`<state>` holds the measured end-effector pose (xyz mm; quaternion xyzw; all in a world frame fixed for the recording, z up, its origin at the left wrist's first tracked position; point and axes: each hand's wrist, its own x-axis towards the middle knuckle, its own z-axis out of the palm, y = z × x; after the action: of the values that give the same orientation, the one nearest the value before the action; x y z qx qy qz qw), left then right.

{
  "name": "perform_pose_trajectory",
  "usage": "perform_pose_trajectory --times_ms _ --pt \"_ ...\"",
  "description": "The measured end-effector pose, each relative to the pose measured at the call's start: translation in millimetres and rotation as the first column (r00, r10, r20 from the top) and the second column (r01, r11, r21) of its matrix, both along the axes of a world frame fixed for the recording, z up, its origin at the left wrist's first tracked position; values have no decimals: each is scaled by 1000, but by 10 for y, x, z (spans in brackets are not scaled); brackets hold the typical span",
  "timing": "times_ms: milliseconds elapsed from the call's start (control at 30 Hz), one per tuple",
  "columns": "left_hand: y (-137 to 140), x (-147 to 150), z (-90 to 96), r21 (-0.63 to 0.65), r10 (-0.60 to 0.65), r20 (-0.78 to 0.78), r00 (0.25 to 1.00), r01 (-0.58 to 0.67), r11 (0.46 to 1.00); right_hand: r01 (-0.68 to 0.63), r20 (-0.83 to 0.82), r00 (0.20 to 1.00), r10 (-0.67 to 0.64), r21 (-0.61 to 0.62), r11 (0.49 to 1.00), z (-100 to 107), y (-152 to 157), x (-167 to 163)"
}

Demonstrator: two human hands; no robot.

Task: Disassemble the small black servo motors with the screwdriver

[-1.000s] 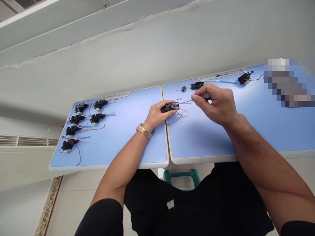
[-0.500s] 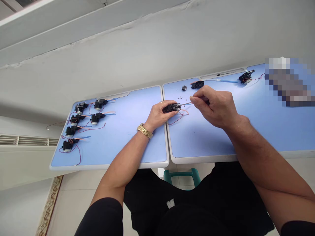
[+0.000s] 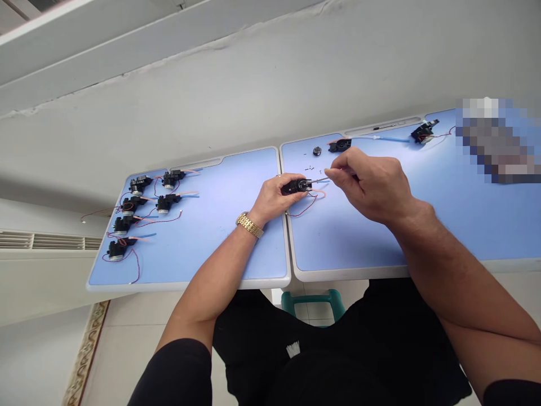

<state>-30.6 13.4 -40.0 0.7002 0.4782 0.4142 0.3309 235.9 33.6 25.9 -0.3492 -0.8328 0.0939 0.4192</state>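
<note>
My left hand [image 3: 271, 198], a gold watch on its wrist, is closed around a small black motor-like assembly [image 3: 292, 187] just right of the seam between the tables. Blue and pink tubes and a thin twisted red-and-dark wire [image 3: 305, 212] come out of that assembly. A screwdriver [image 3: 320, 180] is gripped by its handle in my right hand [image 3: 372, 183]. Its thin metal shaft points left, with the tip at the round end of the assembly. Whether the tip sits in a screw I cannot tell. Tiny screws [image 3: 310, 168] lie on the table just beyond.
A small round dark part [image 3: 316, 151] and a black housing piece [image 3: 340, 145] lie near the back edge. Several similar black assemblies [image 3: 168, 203] with wires and tubes stand on the left table [image 3: 224, 225]. Another assembly [image 3: 424, 132] is at the far right, beside a blurred patch.
Both hands keep their grips, and the screwdriver stays at the assembly. My right hand has shifted very slightly; little else differs.
</note>
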Motion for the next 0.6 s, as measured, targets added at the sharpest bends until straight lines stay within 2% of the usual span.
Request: perform_pose_trajectory --times_ms 200,433,600 --pt "-3 4 3 -34 17 22 1000 -17 999 -118 -36 992 117 -20 993 30 -6 13" --pt "-7 3 5 -10 8 23 1000 -8 1000 -9 -38 999 7 -66 998 -16 28 10" --pt "-8 5 7 -13 13 25 1000 -13 1000 -107 -47 993 106 -11 994 3 -1 -6"
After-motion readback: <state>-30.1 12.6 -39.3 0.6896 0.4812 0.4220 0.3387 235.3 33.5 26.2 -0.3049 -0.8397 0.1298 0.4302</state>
